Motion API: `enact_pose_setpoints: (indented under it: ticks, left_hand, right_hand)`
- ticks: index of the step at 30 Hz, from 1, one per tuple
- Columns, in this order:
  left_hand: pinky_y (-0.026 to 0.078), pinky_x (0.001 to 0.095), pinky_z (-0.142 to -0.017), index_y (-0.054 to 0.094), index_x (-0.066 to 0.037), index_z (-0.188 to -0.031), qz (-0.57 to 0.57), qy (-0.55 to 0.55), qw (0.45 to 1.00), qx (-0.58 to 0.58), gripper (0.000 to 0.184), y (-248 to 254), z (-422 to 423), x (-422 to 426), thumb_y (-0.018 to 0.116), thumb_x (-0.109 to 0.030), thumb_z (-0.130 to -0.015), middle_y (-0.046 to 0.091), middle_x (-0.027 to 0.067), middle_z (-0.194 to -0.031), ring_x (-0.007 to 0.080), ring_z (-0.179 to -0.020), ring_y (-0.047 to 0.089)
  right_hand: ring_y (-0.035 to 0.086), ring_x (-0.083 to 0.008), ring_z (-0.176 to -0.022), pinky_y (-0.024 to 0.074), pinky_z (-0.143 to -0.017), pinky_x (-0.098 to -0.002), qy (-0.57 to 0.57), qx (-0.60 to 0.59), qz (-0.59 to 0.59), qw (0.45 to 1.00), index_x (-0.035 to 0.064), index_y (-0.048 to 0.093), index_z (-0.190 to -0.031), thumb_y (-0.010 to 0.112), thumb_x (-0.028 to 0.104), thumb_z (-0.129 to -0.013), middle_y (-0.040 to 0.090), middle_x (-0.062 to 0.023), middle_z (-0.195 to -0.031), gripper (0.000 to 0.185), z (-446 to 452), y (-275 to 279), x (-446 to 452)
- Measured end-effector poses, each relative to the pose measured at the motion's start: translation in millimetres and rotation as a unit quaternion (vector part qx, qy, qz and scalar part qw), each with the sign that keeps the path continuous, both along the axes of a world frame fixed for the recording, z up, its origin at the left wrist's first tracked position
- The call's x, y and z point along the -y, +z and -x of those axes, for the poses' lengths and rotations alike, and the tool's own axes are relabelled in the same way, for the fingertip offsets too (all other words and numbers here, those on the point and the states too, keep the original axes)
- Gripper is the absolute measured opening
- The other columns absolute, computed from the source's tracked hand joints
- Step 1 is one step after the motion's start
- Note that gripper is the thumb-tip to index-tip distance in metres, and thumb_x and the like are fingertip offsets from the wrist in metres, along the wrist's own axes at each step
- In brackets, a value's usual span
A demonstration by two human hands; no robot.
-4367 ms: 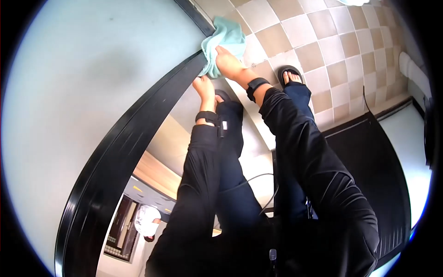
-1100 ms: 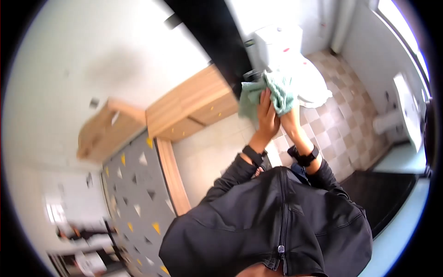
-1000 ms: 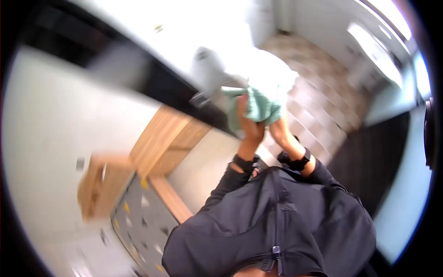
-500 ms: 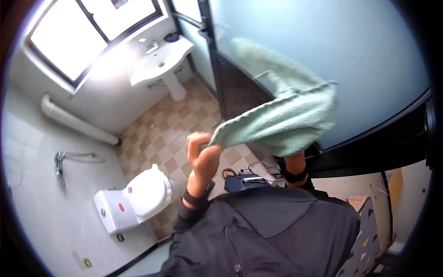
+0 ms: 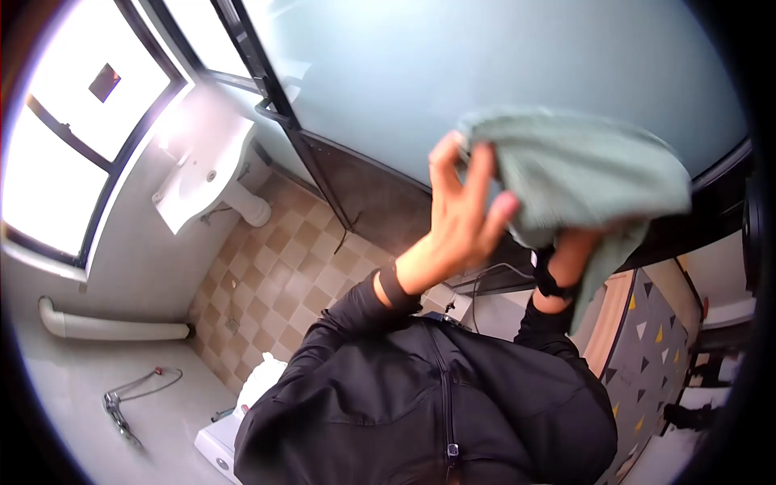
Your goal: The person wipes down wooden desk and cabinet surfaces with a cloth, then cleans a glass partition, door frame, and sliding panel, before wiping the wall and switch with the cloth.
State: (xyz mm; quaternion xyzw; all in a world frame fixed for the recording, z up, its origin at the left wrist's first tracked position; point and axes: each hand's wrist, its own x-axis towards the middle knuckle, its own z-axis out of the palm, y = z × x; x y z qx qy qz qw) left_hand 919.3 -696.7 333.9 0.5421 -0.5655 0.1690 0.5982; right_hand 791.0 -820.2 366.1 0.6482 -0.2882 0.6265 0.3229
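A pale green towel [image 5: 594,174] is held up in front of the frosted glass panel, bunched and slightly blurred. My left hand [image 5: 461,218] is at its left edge, with thumb and fingers apart and the fingertips close to or touching the fabric. Beneath the towel is my right hand [image 5: 572,252], bearing its weight; the cloth covers its fingers. One end of the towel hangs past the right wrist. Both wrists wear black bands, below dark sleeves.
A frosted glass panel [image 5: 388,89] in a black frame stands ahead. Left are a white washbasin [image 5: 194,174], a window [image 5: 89,113], a white pipe [image 5: 121,326] and a shower head [image 5: 117,416]. The toilet [image 5: 263,380] is partly hidden by my jacket. A patterned panel [image 5: 651,347] stands at right.
The towel has moved right and bunched up over my right hand. My left hand has gone from pinching its corner to spread fingers, farther right and up. The view has turned.
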Motion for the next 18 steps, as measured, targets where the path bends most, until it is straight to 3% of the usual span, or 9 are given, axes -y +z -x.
enact_pose_setpoints:
  ticks: [3, 5, 7, 9, 11, 13, 15, 17, 18]
  left_hand:
    - [0.019, 0.0446, -0.101, 0.016, 0.014, -0.128, -0.028, 0.034, 0.984, -0.172, 0.064, -30.4, -51.1, 31.2, 0.049, -0.021, -0.086, 0.011, 0.0329, -0.129, 0.0458, -0.119, 0.021]
    - [0.016, 0.0457, -0.103, 0.010, 0.015, -0.128, -0.035, 0.067, 0.980, -0.182, 0.063, -60.3, -85.7, 39.2, 0.046, -0.017, -0.087, 0.008, 0.0353, -0.131, 0.0483, -0.122, 0.016]
    - [0.016, 0.0473, -0.103, 0.008, 0.016, -0.128, -0.075, 0.056, 0.976, -0.195, 0.065, -85.5, -115.2, 36.0, 0.048, -0.014, -0.086, 0.005, 0.0378, -0.130, 0.0503, -0.121, 0.016]
    - [0.013, 0.0511, -0.103, 0.010, 0.017, -0.127, -0.178, 0.070, 0.970, -0.149, 0.067, -99.2, -145.3, 28.4, 0.052, -0.010, -0.082, -0.001, 0.0398, -0.132, 0.0534, -0.123, 0.009]
    - [0.012, 0.0522, -0.103, 0.013, 0.016, -0.126, -0.094, 0.060, 0.993, -0.030, 0.066, -80.1, -184.8, 9.4, 0.054, -0.008, -0.080, -0.002, 0.0386, -0.133, 0.0532, -0.124, 0.008]
    - [0.013, 0.0516, -0.103, 0.017, 0.013, -0.127, -0.013, 0.088, 0.996, 0.013, 0.063, -51.5, -232.9, -0.8, 0.054, -0.008, -0.080, -0.003, 0.0366, -0.135, 0.0520, -0.124, 0.008]
    - [0.016, 0.0500, -0.102, 0.019, 0.011, -0.128, 0.093, 0.099, 0.988, 0.069, 0.063, -1.1, -278.9, -8.5, 0.055, -0.010, -0.080, 0.002, 0.0364, -0.134, 0.0510, -0.123, 0.013]
    - [0.022, 0.0464, -0.099, 0.025, 0.008, -0.126, 0.126, 0.085, 0.988, 0.011, 0.057, 32.3, -314.2, -13.7, 0.055, -0.011, -0.082, 0.018, 0.0328, -0.129, 0.0458, -0.118, 0.026]
    - [0.024, 0.0435, -0.098, 0.025, 0.007, -0.127, 0.142, 0.082, 0.986, 0.018, 0.057, 41.0, -331.5, -15.6, 0.055, -0.013, -0.082, 0.021, 0.0301, -0.128, 0.0414, -0.116, 0.029]
  right_hand:
    - [0.031, -0.0401, -0.117, 0.0121, -0.094, -0.0639, -0.113, -0.085, -0.164, 0.976, 0.0103, 0.043, -0.122, 0.054, 0.029, -0.074, 0.040, -0.0173, -0.122, 0.053, -45.1, -51.4, -1.2]
    - [0.037, -0.0361, -0.116, 0.0177, -0.096, -0.0592, -0.104, -0.186, -0.342, 0.915, 0.0144, 0.050, -0.117, 0.057, 0.030, -0.072, 0.041, -0.0154, -0.124, 0.048, -85.5, -75.0, -37.3]
    - [0.039, -0.0326, -0.115, 0.0232, -0.095, -0.0555, -0.016, -0.194, -0.263, 0.945, 0.0159, 0.049, -0.119, 0.059, 0.027, -0.073, 0.042, -0.0143, -0.124, 0.049, -120.1, -132.2, -46.0]
    - [0.040, -0.0307, -0.116, 0.0291, -0.094, -0.0503, 0.026, -0.221, -0.401, 0.888, 0.0147, 0.048, -0.122, 0.062, 0.025, -0.073, 0.042, -0.0138, -0.125, 0.052, -151.6, -176.6, -56.1]
    - [0.041, -0.0347, -0.115, 0.0343, -0.094, -0.0446, 0.072, -0.207, -0.346, 0.912, 0.0093, 0.047, -0.122, 0.059, 0.032, -0.078, 0.044, -0.0165, -0.124, 0.051, -193.6, -162.2, -69.1]
    - [0.043, -0.0337, -0.113, 0.0316, -0.095, -0.0480, 0.181, -0.190, -0.341, 0.903, 0.0079, 0.046, -0.123, 0.052, 0.036, -0.083, 0.045, -0.0181, -0.122, 0.049, -236.9, -145.4, -64.1]
    - [0.047, -0.0316, -0.107, 0.0366, -0.087, -0.0459, 0.248, -0.160, -0.334, 0.895, 0.0138, 0.046, -0.125, 0.050, 0.036, -0.084, 0.048, -0.0152, -0.117, 0.046, -277.2, -85.6, -64.1]
    - [0.050, -0.0285, -0.099, 0.0372, -0.079, -0.0417, 0.080, -0.179, -0.227, 0.954, 0.0202, 0.052, -0.120, 0.052, 0.035, -0.084, 0.053, -0.0100, -0.110, 0.040, -313.6, -30.0, -67.1]
    - [0.050, -0.0260, -0.094, 0.0364, -0.078, -0.0406, 0.087, -0.144, -0.139, 0.976, 0.0224, 0.055, -0.115, 0.053, 0.035, -0.083, 0.054, -0.0076, -0.105, 0.035, -331.1, -10.9, -57.3]
